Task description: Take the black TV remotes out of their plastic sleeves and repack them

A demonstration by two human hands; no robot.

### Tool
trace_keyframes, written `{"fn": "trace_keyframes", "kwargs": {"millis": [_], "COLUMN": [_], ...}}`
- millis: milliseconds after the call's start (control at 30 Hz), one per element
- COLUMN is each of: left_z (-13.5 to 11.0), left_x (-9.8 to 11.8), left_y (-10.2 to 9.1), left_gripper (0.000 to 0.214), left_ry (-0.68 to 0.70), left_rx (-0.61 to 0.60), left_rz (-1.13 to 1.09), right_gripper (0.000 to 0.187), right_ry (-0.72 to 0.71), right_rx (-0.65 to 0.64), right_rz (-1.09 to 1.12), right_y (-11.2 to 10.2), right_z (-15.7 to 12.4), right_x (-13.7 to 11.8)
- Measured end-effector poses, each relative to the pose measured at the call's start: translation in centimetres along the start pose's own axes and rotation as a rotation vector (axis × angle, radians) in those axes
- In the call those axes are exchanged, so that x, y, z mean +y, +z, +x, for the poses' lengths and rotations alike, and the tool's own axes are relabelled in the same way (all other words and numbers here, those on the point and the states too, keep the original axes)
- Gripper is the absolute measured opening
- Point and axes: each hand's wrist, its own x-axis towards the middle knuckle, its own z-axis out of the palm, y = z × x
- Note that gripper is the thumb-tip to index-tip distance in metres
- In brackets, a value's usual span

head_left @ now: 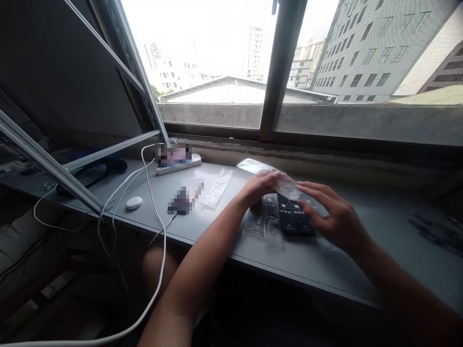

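Cable (159, 250), white, hangs off the near edge of the grey table (361, 250) at the left. Farther in, a black remote control (294, 218) lies flat on crinkled clear plastic, its near end bare and its far end under a clear plastic bag (280, 182). The button markings are too small to read. Just left of it a second dark remote (269, 212) seems to lie inside the plastic. The right hand (333, 217) is loosely spread, fingertips on the remote control's right edge, gripping nothing. The left hand (262, 185) curls its fingers closed on the bag at the remote control's far end. Beyond, an empty clear sleeve (218, 188) lies flat near a white power strip (179, 165), its markings unreadable, below the window (282, 72).
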Motion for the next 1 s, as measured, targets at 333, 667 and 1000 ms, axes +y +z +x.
{"fn": "trace_keyframes", "kwargs": {"millis": [333, 667, 1000], "left_z": [-0.39, -0.24, -0.56], "left_x": [0.80, 0.76, 0.76], "left_y": [-0.05, -0.15, 0.12], "left_gripper": [0.053, 0.049, 0.059], "left_ry": [0.027, 0.059, 0.022], "left_rx": [0.149, 0.225, 0.050], "left_rz": [0.031, 0.074, 0.065], "right_gripper": [0.036, 0.045, 0.044], "right_ry": [-0.009, -0.043, -0.048], "right_rx": [0.075, -0.008, -0.060], "right_rz": [-0.007, 0.046, 0.061], "right_y": [-0.11, 0.08, 0.54], "right_z": [-0.03, 0.07, -0.26], "right_x": [-0.12, -0.33, -0.01]}}
